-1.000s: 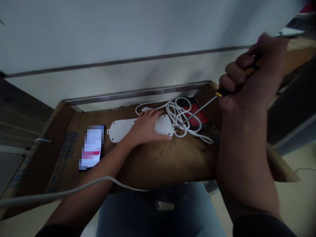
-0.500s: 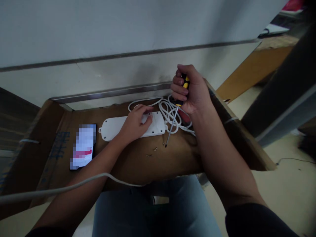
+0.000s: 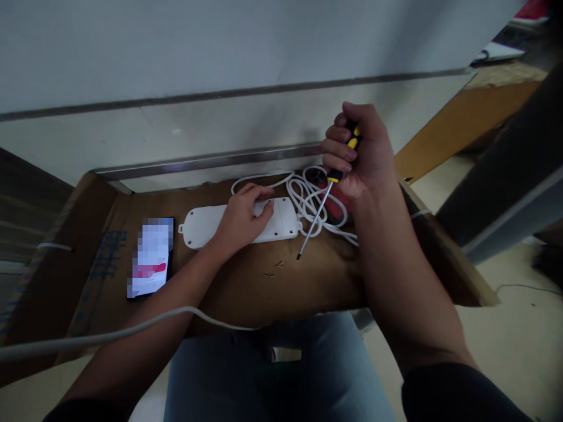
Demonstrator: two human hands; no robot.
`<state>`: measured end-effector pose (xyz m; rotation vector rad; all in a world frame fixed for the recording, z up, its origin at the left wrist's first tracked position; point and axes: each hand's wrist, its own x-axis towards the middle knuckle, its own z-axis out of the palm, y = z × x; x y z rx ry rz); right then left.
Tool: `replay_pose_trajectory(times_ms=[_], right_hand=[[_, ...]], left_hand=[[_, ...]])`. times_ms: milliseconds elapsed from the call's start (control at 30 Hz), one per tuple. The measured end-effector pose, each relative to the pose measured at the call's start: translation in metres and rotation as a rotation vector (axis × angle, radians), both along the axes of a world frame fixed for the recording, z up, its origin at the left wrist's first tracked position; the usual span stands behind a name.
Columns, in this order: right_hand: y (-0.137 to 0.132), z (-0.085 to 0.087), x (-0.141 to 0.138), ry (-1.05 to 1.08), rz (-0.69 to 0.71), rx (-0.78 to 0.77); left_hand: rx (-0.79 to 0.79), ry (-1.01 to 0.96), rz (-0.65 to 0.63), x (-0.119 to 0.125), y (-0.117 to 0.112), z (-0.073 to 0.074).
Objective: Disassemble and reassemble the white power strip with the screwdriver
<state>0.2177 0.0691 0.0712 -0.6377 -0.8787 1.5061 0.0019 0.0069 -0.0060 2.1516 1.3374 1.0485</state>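
1. The bare left hand (image 3: 244, 217) is resting across a long, white plastic case (image 3: 284, 218) with dark screw holes, its grip spreading, thumb and fingers apart.
2. The case is lying flat on a brown cardboard surface (image 3: 325, 287), a looped white cable (image 3: 295, 196) lying beside its right end.
3. The bare right hand (image 3: 367, 146) is clamping its grip round a black-and-yellow-handled metal screwdriver (image 3: 328, 189), which is slanting down beside the case; tip contact is unclear.
4. Small metallic screws (image 3: 280, 265) are lying near the case.

Head cam, looking fwd & down, close over hands (image 3: 241, 218), cardboard box (image 3: 321, 287), lap (image 3: 196, 375)
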Motion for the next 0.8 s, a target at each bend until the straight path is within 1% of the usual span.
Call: replay_pose_trajectory(times_ms=[167, 233, 267, 433, 567, 667, 733, 800], right_hand=[[0.002, 0.0, 0.005, 0.103, -0.039, -0.014], [0.009, -0.004, 0.007, 0.123, -0.037, -0.017], [0.014, -0.007, 0.008, 0.124, -0.058, -0.025], [0.043, -0.024, 0.013, 0.062, -0.25, -0.047], [0.056, -0.033, 0.015, 0.113, -0.358, -0.035], [0.057, -0.034, 0.015, 0.146, -0.387, -0.05], [0.052, -0.031, 0.013, 0.165, -0.386, -0.07], [0.045, -0.026, 0.01, 0.205, -0.418, -0.098]], left_hand=[[-0.019, -0.033, -0.033, -0.002, 0.003, -0.002], [-0.021, -0.047, -0.038, -0.002, 0.005, -0.003], [-0.022, -0.051, -0.041, -0.003, 0.005, -0.004], [-0.034, -0.057, -0.044, -0.003, 0.008, -0.006], [-0.038, -0.069, -0.045, -0.004, 0.008, -0.007], [-0.034, -0.073, -0.044, -0.004, 0.009, -0.007], [-0.031, -0.071, -0.047, -0.004, 0.008, -0.007], [-0.037, -0.06, -0.046, -0.004, 0.008, -0.006]])
